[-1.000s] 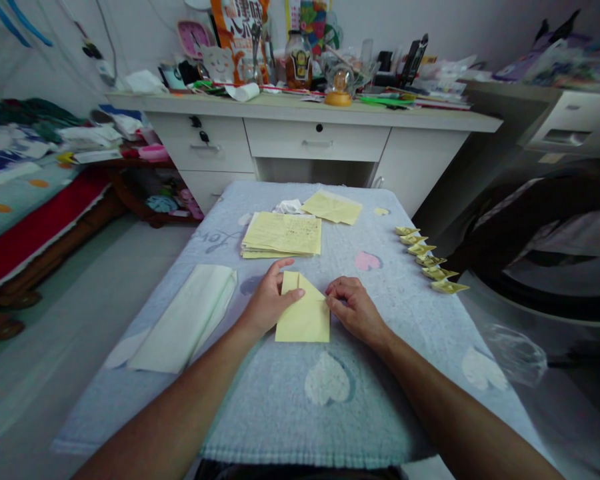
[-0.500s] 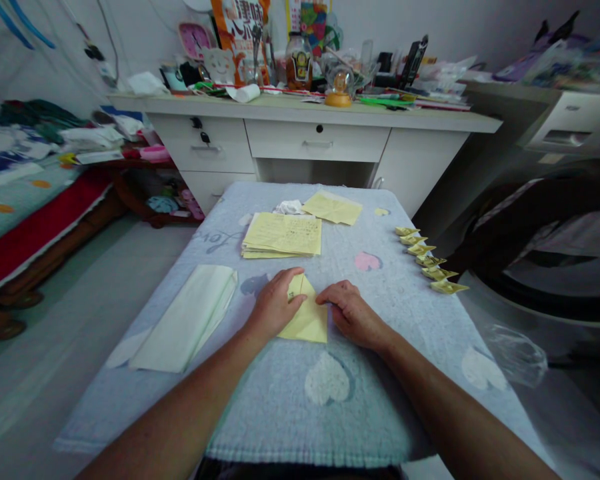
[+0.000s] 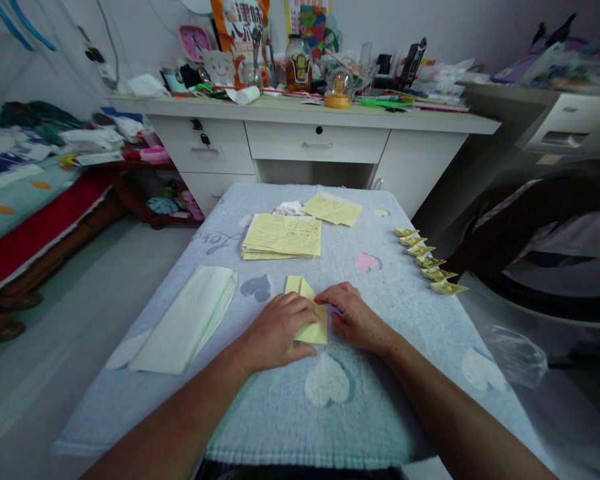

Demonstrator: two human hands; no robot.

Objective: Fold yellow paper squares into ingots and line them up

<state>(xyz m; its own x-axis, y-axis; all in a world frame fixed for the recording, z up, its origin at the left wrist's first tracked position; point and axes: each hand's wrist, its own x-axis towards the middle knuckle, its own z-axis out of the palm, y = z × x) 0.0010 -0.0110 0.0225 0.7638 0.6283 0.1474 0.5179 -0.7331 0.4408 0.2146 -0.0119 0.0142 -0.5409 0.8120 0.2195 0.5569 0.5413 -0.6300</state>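
A partly folded sheet of yellow paper [image 3: 319,333] lies flat on the blue cloth before me. Its top right corner slopes to a fold and a strip stands out at the top left. My left hand [image 3: 285,327] rests palm down across its left and middle parts, fingers stretched out, thumb near the lower edge. The index finger of my right hand [image 3: 355,317] touches the paper's right side. Its thumb is apart from that finger and the other fingers are bent. Part of the paper is hidden under my left hand.
Beyond my hands lie a stack of yellow sheets [image 3: 283,237], another yellow sheet [image 3: 334,208] and crumpled white tissue [image 3: 289,208]. A folded pale green sheet [image 3: 185,320] is at left. Several small folded yellow papers [image 3: 447,287] line the right edge. A cluttered desk [image 3: 300,110] stands behind.
My left hand has come down from the paper's top left and now lies flat over its middle. The paper's left side is folded inward, making it narrower. My right hand has barely moved.
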